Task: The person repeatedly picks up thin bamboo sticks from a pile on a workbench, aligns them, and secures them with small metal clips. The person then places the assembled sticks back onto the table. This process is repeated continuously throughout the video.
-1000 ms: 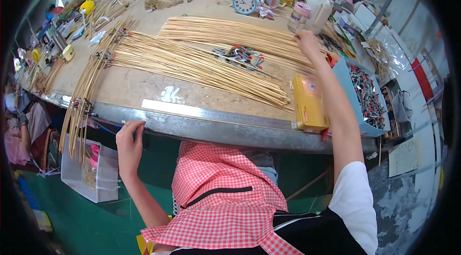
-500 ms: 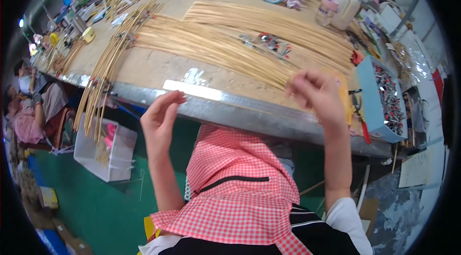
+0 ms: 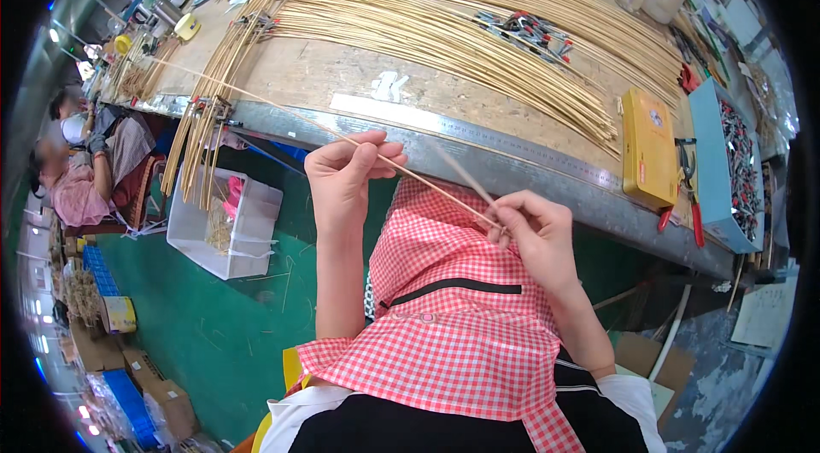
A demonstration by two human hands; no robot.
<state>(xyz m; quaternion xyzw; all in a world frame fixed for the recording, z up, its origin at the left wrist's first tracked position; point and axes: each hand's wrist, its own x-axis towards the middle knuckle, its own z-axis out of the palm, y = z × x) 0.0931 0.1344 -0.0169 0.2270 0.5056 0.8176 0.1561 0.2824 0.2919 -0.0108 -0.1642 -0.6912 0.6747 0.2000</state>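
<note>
In front of my apron, both hands hold a long thin wooden stick [image 3: 436, 187] that slants up and left past the table edge. My left hand [image 3: 342, 175] pinches it partway along between thumb and fingers. Its lower right end is in the closed fingers of my right hand [image 3: 538, 231]. A second, blurred thin strip [image 3: 465, 175] sticks up and left from my right fingertips; I cannot tell whether it is a separate piece. Beyond my hands, a long bundle of similar sticks [image 3: 444, 52] lies on the table, its right ends near a yellow tin [image 3: 647, 146].
A metal ruler [image 3: 478, 133] lies along the table's front edge. Small clips [image 3: 530, 30] sit among the sticks. At right are red-handled pliers [image 3: 696, 214] and a blue box [image 3: 717, 197] of clips. Clamped sticks [image 3: 205, 128] overhang the edge above a white bin [image 3: 256, 239]. Two people sit at far left.
My right hand has come down and left from the stick ends, toward my left hand. A thin stick now runs between both hands. The view has shifted, showing the table higher.
</note>
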